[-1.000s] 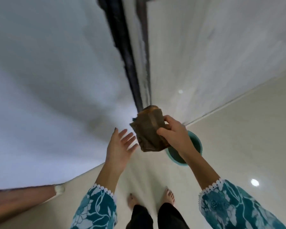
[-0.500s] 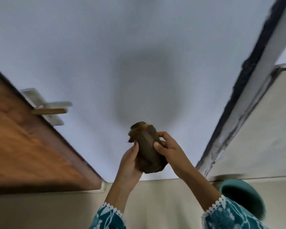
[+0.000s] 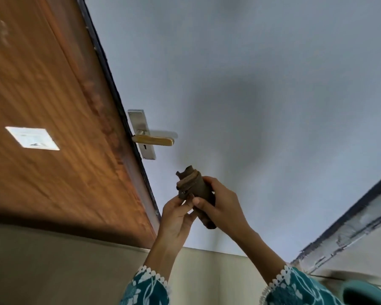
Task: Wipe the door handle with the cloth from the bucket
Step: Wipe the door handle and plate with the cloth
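Observation:
A dark brown folded cloth is held up in front of a pale wall. My right hand wraps around the cloth's lower part. My left hand pinches its near edge with the fingertips. The door handle, a brass lever on a silver plate with a keyhole, sticks out from the edge of a brown wooden door and sits up and to the left of the cloth, a short way apart from it. The teal bucket shows only as a rim at the bottom right corner.
A dark-edged frame runs diagonally at the right. A white square plate is fixed on the door face. Beige floor lies below the door.
The view swung left, bringing the door and handle toward the middle. Both hands carried the cloth closer to the handle. The bucket slid to the bottom right corner.

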{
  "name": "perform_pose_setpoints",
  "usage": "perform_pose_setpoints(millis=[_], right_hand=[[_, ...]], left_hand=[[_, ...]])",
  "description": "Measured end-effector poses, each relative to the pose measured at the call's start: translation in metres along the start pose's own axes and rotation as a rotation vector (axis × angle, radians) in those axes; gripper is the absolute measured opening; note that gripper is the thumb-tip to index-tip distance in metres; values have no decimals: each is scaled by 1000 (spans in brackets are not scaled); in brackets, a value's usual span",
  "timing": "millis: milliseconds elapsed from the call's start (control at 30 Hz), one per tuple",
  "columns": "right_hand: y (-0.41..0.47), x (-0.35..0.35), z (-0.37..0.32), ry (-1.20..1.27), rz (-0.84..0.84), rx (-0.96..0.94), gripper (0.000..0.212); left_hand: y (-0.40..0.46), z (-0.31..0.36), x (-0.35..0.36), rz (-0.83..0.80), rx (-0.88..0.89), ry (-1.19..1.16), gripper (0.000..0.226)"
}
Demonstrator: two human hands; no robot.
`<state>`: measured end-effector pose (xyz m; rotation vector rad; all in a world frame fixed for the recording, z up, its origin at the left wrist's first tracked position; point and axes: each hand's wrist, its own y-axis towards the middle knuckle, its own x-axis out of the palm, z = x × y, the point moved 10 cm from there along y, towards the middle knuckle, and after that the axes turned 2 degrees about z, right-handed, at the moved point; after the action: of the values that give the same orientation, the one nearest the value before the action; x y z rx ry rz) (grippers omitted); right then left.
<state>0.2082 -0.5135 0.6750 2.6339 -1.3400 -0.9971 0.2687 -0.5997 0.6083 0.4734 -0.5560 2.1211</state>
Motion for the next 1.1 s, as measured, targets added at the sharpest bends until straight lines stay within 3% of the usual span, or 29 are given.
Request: perform_pose_setpoints(millis=[133, 233, 300, 367, 500, 667, 833, 933, 1000, 1100], right_hand=[[23, 5, 1, 40, -91, 4, 34], [39, 11, 9, 299, -220, 107, 27], [49, 16, 12, 377, -301, 154, 28], [59, 17, 14, 298, -280, 138, 30], [65, 11, -8, -33, 32, -92, 42], [56, 55, -18, -399, 12, -248, 76], [80, 54, -22, -567, 99, -233, 79], [97, 54, -32, -608, 143, -235, 69], [110, 54, -41, -589, 157, -249, 60], [133, 47, -54, -574, 166, -229, 53]], left_hand=[[11, 20, -7, -7, 61, 77, 34], [24, 34, -4, -40, 48, -5, 55], [31, 42, 1, -75, 24, 3, 48], [39, 49, 1, -64, 39, 74, 36], [50, 61, -18, 132, 98, 160, 30], [54, 66, -27, 261, 116, 252, 24], [57, 84, -21, 124, 108, 374, 26], [62, 99, -22, 40, 72, 356, 35], [70, 109, -27, -4, 27, 369, 23], [82, 135, -47, -22, 108, 472, 43]])
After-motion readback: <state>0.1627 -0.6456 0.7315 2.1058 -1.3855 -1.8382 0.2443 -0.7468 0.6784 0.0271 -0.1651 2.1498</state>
